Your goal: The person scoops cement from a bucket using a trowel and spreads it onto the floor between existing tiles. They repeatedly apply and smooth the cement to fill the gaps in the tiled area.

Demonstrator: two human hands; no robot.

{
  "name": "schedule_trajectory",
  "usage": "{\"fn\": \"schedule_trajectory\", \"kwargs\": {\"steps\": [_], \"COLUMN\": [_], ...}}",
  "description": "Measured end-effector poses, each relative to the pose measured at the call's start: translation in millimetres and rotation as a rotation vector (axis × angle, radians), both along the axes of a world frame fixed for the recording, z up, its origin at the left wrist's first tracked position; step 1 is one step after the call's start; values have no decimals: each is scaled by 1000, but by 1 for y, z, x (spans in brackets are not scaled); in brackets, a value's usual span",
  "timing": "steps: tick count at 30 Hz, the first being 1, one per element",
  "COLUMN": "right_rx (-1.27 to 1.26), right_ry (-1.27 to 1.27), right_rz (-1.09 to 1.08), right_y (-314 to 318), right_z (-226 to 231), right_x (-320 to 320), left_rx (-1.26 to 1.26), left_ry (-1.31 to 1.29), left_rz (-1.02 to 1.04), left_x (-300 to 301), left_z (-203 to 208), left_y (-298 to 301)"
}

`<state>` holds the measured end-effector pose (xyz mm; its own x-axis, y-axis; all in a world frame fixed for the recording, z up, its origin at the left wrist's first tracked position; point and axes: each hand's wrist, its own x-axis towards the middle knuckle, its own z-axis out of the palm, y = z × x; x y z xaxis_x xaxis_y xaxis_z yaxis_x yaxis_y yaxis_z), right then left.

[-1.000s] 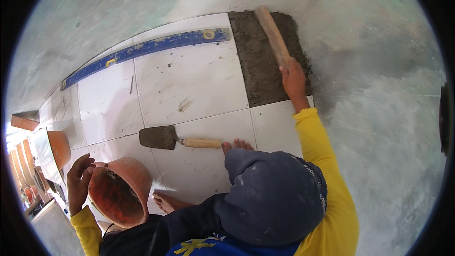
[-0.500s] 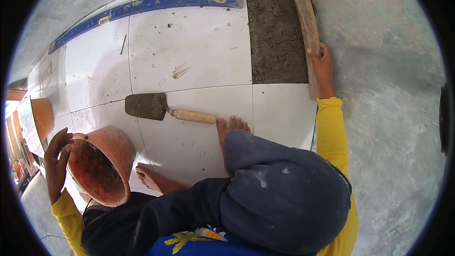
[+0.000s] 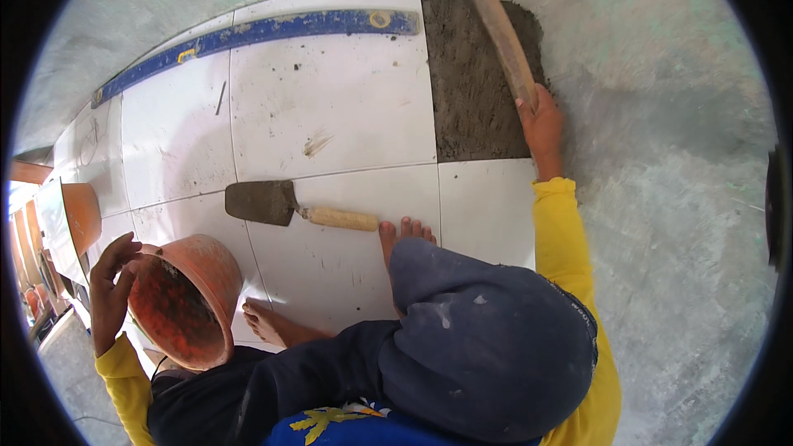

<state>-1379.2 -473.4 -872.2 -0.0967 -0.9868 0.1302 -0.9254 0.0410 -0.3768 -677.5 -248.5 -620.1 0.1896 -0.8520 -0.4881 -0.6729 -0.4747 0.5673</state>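
My right hand (image 3: 542, 122) grips the near end of a short wooden batten (image 3: 505, 45), which slants across a patch of wet grey mortar (image 3: 467, 87) in the far right corner. The batten's far end is blurred. My left hand (image 3: 111, 287) has its curled fingers at the rim of an orange bucket (image 3: 216, 263), tilted with its mouth toward me and mortar residue inside. A trowel (image 3: 261, 202) with a wooden handle lies on the white tiles in front of my foot, its blade coated with mortar.
A long blue spirit level (image 3: 281, 29) lies on the white tiles (image 3: 330, 99) along the far wall. To the right rises a grey plastered wall (image 3: 661, 198). Another orange container (image 3: 81, 213) stands at the far left. My bare feet (image 3: 273, 322) are on the tiles.
The batten has shifted left from the mortar's right edge to lie over the mortar, its far end swinging left. My left hand stays at the bucket. The whole view has shifted slightly.
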Motion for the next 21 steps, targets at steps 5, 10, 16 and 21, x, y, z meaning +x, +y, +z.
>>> {"fn": "schedule_trajectory", "kwargs": {"steps": [5,10,16,21], "right_rx": [-75,-50,-52,-82], "right_ry": [33,76,16,90], "right_rz": [-12,50,-23,99], "right_y": [-6,-4,-2,2], "right_z": [-15,-20,-15,-17], "right_x": [-12,4,3,16], "left_rx": [2,-8,-13,5], "left_ry": [-45,14,-45,37], "left_rz": [-36,15,-31,21], "left_x": [6,4,-7,-1], "left_z": [2,-3,3,-4], "left_y": [0,3,-11,-5]}}
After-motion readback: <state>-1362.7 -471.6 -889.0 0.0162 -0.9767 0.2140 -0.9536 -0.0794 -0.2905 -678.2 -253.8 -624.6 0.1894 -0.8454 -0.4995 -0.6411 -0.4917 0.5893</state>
